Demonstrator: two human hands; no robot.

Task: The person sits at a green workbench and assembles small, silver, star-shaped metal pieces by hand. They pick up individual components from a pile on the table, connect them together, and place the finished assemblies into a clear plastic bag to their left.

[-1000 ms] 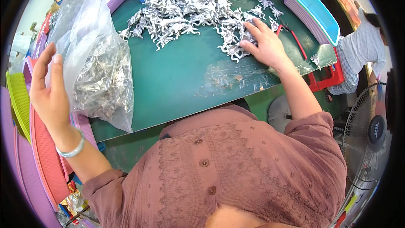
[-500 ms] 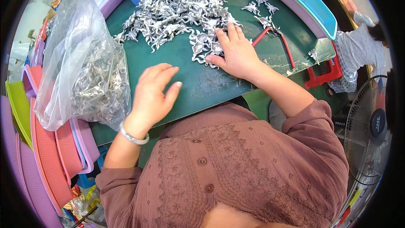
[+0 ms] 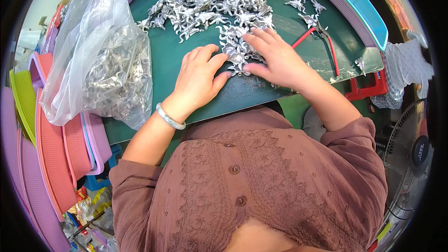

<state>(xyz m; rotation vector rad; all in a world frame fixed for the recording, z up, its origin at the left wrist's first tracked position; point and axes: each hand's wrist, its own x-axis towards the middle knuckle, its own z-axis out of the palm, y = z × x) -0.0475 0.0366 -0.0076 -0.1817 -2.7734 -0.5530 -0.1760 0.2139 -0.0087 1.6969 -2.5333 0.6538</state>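
A heap of silver metal castings with curled arms (image 3: 210, 4) covers the far middle of the green table. A narrow tongue of these castings (image 3: 234, 49) runs from the heap toward me, between my hands. My left hand (image 3: 198, 72) is at the left edge of this tongue, fingers stretched out and thumb apart, the fingertips by the nearest pieces. My right hand (image 3: 280, 60) lies on the tongue's right side, open, its fingers spread over the castings. Whether the fingertips press on any piece is hard to see. Neither hand grips anything.
Red-handled pliers (image 3: 332, 56) lie right of my right hand, with several loose castings (image 3: 308, 19) beyond. A clear plastic bag of castings (image 3: 116, 65) stands at left. Baskets (image 3: 51, 158) are stacked beside the table. A blue basket (image 3: 361, 7), a fan (image 3: 406, 154) and another person's sleeve (image 3: 401, 65) are at right.
My left hand has moved right and forward to the near castings. My right hand stays over the tongue, its fingers shifted slightly. The whole view has shifted, so the table sits higher.
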